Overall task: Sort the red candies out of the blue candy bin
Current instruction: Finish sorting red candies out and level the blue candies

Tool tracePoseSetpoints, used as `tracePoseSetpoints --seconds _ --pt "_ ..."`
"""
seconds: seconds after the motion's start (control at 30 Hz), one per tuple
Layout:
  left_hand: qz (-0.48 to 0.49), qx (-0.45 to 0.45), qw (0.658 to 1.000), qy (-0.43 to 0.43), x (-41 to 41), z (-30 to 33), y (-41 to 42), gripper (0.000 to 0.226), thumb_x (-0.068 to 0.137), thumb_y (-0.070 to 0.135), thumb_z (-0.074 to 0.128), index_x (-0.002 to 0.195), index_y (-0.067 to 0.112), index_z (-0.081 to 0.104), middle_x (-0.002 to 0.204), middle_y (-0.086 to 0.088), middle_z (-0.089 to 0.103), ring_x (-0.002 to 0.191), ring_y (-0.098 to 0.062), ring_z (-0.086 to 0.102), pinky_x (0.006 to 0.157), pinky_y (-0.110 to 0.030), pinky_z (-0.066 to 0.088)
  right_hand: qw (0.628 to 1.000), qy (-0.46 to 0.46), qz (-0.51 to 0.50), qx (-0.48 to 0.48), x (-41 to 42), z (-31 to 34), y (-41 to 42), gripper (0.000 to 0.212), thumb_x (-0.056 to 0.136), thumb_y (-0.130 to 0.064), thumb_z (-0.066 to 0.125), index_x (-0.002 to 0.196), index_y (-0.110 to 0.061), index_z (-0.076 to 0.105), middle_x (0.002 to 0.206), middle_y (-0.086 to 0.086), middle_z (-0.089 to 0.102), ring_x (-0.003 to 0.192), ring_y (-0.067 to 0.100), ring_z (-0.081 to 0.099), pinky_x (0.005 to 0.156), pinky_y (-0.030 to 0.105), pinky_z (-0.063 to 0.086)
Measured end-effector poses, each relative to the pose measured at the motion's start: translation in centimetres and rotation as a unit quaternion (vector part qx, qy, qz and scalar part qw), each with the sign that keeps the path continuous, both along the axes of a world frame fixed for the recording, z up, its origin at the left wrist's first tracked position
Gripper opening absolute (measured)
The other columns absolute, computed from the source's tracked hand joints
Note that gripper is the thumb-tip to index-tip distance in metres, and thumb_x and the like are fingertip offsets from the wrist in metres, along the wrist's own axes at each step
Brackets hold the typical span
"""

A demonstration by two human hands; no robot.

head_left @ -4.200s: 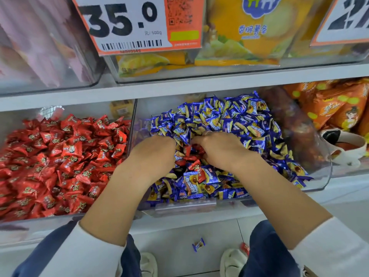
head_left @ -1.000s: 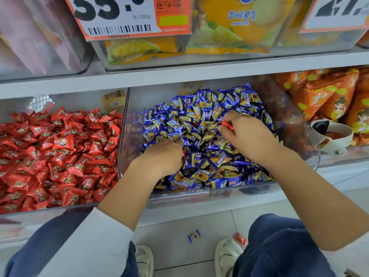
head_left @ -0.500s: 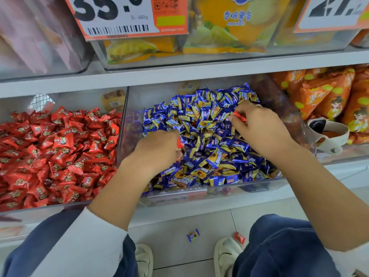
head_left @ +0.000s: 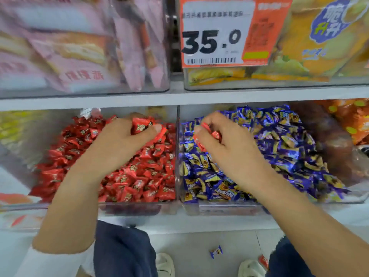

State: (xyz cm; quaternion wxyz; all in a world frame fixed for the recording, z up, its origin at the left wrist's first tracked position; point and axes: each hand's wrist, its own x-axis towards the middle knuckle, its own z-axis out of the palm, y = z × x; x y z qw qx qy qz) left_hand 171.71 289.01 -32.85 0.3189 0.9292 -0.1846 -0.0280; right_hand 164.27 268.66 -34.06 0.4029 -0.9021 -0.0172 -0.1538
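Observation:
Two clear bins sit side by side on the lower shelf: the red candy bin (head_left: 137,208) on the left and the blue candy bin (head_left: 219,208) on the right. My left hand (head_left: 119,142) hovers over the red pile and grips several red candies (head_left: 142,124) between thumb and fingers. My right hand (head_left: 227,144) is over the left part of the blue pile, beside the divider wall, and holds several red candies (head_left: 214,134) in curled fingers. The blue candies (head_left: 289,148) heap toward the back right.
A price sign reading 35.0 (head_left: 219,37) hangs on the upper shelf bins of pink and yellow snack bags. Orange snack bags (head_left: 355,120) fill the bin at the right. On the floor lie a blue candy (head_left: 216,251) and a red candy (head_left: 263,260) near my shoes.
Both hands have moved left, each carrying red candies. The left hand crossed from the blue bin to over the red bin. The view has swung left as well.

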Motion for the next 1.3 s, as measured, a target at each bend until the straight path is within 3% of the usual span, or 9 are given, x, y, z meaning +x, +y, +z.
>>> tracePoseSetpoints --seconds 0.2,0.37,0.53,0.67,0.77,0.97,1.1,1.17,1.3 --pt "0.061 -0.057 0.995 0.057 1.8 -2.0 4.0 0.011 0.089 0.042 0.058 0.093 0.034 0.063 0.092 0.018 0.064 0.089 -0.002 0.059 0.072 -0.017 0.040 0.995 -0.023 0.095 -0.019 2.9 0.3 8.0 0.018 0.097 -0.037 0.045 0.094 -0.021 0.054 0.064 -0.009 0.051 0.064 0.012 0.047 0.062 0.030 0.030" --pt "0.119 -0.156 0.978 0.072 3.1 -2.2 5.4 0.032 0.095 0.031 0.053 0.124 0.019 0.060 0.115 0.009 0.056 0.112 -0.006 0.049 0.089 -0.016 0.032 0.986 0.045 0.136 -0.086 4.9 -0.5 7.2 0.039 0.099 -0.042 0.032 0.129 -0.027 0.051 0.119 0.002 0.062 0.112 0.018 0.051 0.080 0.019 0.029" --pt "0.087 -0.118 0.989 0.030 2.6 -2.2 3.9 0.030 0.096 0.026 0.051 0.123 0.020 0.061 0.109 0.010 0.059 0.109 -0.007 0.051 0.081 -0.012 0.033 0.988 0.049 0.103 -0.104 4.1 -1.5 2.6 0.033 0.098 -0.037 0.041 0.124 -0.025 0.057 0.120 -0.009 0.060 0.093 -0.004 0.055 0.081 0.012 0.036" --pt "0.012 -0.066 0.995 -0.071 0.4 -1.7 -1.6 0.030 0.094 0.026 0.053 0.122 0.021 0.062 0.116 -0.002 0.066 0.098 -0.020 0.059 0.080 -0.018 0.035 0.987 0.056 0.053 -0.143 1.6 -2.3 -1.6 0.028 0.097 -0.033 0.045 0.119 -0.025 0.061 0.118 -0.005 0.059 0.101 0.018 0.060 0.090 0.034 0.046" --pt "-0.074 -0.071 0.988 -0.114 -1.1 -1.3 -5.4 0.030 0.094 0.029 0.052 0.122 0.025 0.062 0.115 0.003 0.065 0.087 -0.013 0.057 0.082 -0.020 0.036 0.981 0.087 -0.003 -0.174 -0.8 -2.1 -5.4 0.026 0.096 -0.033 0.047 0.116 -0.027 0.063 0.111 -0.007 0.065 0.095 0.016 0.064 0.085 0.031 0.048" --pt "-0.252 0.068 0.965 -0.033 -2.7 -4.2 -11.9 0.041 0.093 0.041 0.050 0.133 0.030 0.051 0.138 0.007 0.050 0.112 -0.014 0.055 0.096 -0.025 0.037 0.962 0.115 -0.168 -0.182 -7.7 -2.9 -14.5 0.018 0.091 -0.023 0.057 0.105 -0.024 0.069 0.094 -0.002 0.071 0.084 0.017 0.065 0.069 0.028 0.046" --pt "-0.349 0.103 0.931 0.019 -4.7 -5.7 -15.8 0.060 0.089 0.051 0.053 0.144 0.036 0.033 0.153 0.005 0.026 0.137 -0.014 0.028 0.112 -0.028 0.024 0.962 0.115 -0.160 -0.188 -10.8 -4.2 -16.3 0.014 0.088 -0.023 0.063 0.100 -0.026 0.070 0.085 -0.007 0.070 0.073 0.012 0.063 0.063 0.023 0.045" --pt "-0.348 0.104 0.932 0.013 -5.1 -6.2 -17.7 0.061 0.090 0.053 0.049 0.145 0.038 0.028 0.156 0.004 0.019 0.141 -0.016 0.021 0.114 -0.035 0.023 0.968 0.110 -0.132 -0.184 -11.2 -4.9 -16.4 0.014 0.087 -0.022 0.064 0.099 -0.022 0.071 0.087 -0.008 0.068 0.075 0.010 0.063 0.064 0.023 0.045" --pt "-0.161 0.139 0.977 -0.015 -1.2 -8.3 -19.8 0.041 0.100 0.023 0.037 0.139 0.010 0.040 0.141 -0.012 0.041 0.121 -0.028 0.046 0.099 -0.038 0.041 0.967 0.079 -0.110 -0.217 -10.6 -6.0 -16.3 0.011 0.088 -0.026 0.063 0.097 -0.024 0.069 0.089 -0.003 0.067 0.080 0.018 0.063 0.065 0.039 0.052"
